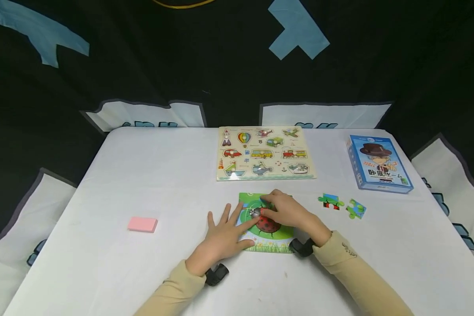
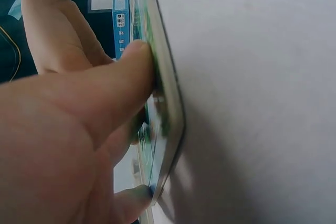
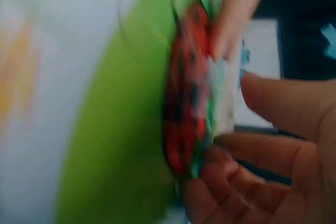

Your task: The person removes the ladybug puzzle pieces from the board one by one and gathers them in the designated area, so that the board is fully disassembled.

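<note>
- My left hand [image 1: 224,239] is spreading its fingers wide – the index finger is lying across the ladybug picture and the thumb is resting on the lower left part of the puzzle; the little finger is standing out beyond its left edge.
- My right hand [image 1: 294,213] is bending its fingers over the upper right part of the same puzzle, thumb and index tips standing apart; whether they are pinching a piece I cannot tell, as the right wrist view is blurred there.
- The puzzle [image 1: 272,246] is lying flat on the table beneath both my hands, showing a red, black-spotted ladybug [image 1: 267,225] on a green ground, with grass along the edge nearest me.
- Two loose pieces are lying to the right of the puzzle, just beside each other: one [image 1: 330,201] is showing blue, green, red and black, the other [image 1: 356,209] blue and green.
- A board of vehicle pictures [image 1: 264,149] is lying beyond the puzzle; a blue box [image 1: 380,164] is resting at far right – its lid showing a figure in a brown hat.
- A pink block [image 1: 142,224] is lying well apart, to the left of my left hand.
- The white table [image 1: 98,267] is carrying all of these; behind it a black cloth [image 1: 162,57] is hanging, bearing pale blue shapes [image 1: 300,33].
</note>
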Demonstrator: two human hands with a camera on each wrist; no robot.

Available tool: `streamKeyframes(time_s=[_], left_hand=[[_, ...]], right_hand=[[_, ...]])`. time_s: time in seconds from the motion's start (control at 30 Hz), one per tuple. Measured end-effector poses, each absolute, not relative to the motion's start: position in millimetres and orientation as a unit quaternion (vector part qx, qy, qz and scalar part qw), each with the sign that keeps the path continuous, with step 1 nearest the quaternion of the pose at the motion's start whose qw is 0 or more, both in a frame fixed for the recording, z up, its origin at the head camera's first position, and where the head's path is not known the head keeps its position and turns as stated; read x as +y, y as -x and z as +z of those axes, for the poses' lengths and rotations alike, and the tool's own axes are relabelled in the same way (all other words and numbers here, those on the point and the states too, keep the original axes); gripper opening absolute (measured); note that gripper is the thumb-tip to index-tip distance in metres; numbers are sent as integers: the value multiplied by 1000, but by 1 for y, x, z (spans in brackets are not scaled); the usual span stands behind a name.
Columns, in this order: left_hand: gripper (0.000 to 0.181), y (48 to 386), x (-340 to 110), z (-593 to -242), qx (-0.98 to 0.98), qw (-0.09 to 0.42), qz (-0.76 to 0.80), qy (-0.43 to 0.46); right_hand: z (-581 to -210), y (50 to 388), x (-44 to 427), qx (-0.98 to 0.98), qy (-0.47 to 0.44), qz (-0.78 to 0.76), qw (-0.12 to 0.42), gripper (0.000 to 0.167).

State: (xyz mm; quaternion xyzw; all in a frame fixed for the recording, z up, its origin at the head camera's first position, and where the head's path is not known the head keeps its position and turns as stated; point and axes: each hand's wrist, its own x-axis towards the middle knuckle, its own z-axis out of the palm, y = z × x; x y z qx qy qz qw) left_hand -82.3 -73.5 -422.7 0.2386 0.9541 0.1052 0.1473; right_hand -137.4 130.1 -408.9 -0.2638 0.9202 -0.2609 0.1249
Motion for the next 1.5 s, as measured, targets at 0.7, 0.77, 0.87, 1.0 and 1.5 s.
streamKeyframes(time_s=[0.7,0.77,0.87,1.0,1.5], left_hand=[[57,83,-71,-421,954,159,90,-238],[57,83,-72,-421,954,157,92,-239],[57,83,-72,-422,954,155,95,-239],[58,83,-71,-422,954,159,88,-240],[56,83,-72,-419,953,166,87,-238]], right_hand=[[-425,131,110,866,145,-458,138,45],[-426,127,108,881,146,-435,117,45],[-427,124,106,893,144,-416,99,46],[-428,124,106,864,119,-473,124,45],[-426,141,108,865,140,-473,88,26]])
